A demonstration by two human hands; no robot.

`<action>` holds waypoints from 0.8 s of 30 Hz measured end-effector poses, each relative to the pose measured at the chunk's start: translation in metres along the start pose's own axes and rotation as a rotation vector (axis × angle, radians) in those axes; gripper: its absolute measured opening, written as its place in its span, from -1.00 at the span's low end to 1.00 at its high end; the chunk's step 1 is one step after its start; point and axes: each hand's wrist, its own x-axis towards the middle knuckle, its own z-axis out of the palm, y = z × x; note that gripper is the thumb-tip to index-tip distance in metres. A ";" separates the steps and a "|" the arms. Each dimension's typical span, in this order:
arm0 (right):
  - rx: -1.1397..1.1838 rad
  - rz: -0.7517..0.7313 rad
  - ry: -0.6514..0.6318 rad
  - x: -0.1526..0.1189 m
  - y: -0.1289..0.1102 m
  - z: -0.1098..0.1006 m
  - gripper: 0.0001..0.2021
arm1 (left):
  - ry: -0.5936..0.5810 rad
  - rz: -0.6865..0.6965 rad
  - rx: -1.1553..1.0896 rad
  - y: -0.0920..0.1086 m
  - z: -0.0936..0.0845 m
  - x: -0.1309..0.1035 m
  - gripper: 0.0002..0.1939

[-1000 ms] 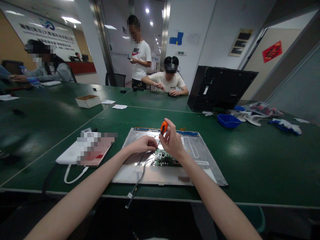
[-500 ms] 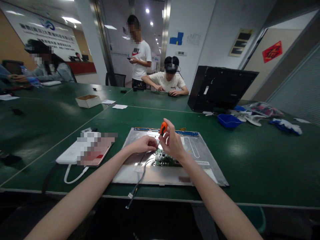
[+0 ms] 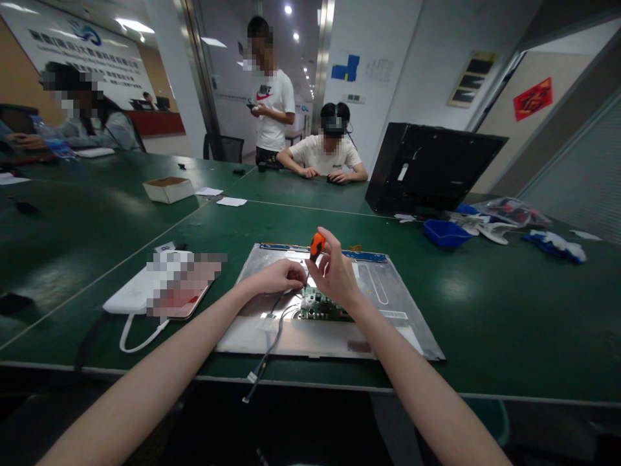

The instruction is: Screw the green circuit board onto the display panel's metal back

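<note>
1 right hand [image 3: 334, 275]: fingers closed around 1 orange-and-black screwdriver [image 3: 317, 247], shaft slanting down to the circuit board's [image 3: 320, 305] corner. 1 left hand [image 3: 286, 276]: fingers curled by the shaft, contents indiscernible. Board lay on 1 metal panel [image 3: 310, 343], beside grey cables [image 3: 275, 343].

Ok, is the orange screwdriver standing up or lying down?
Standing up, leaning a bit: the right hand holds its orange handle on top, and it points down toward the green board.
</note>
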 end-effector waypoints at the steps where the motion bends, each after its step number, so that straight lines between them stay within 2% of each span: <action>1: 0.002 -0.007 -0.010 0.000 -0.001 -0.001 -0.29 | 0.000 0.007 0.007 0.000 0.000 0.000 -0.88; 7: -0.006 -0.009 -0.023 0.001 -0.006 -0.003 -0.27 | 0.000 0.026 0.032 0.002 -0.001 0.000 -0.86; 15: -0.032 0.000 -0.001 0.001 0.000 0.000 -0.28 | 0.017 0.028 0.087 -0.004 -0.001 0.001 -0.91; 24: -0.001 -0.007 -0.034 0.000 -0.001 -0.001 -0.26 | 0.000 0.017 0.074 0.000 -0.002 0.000 -0.86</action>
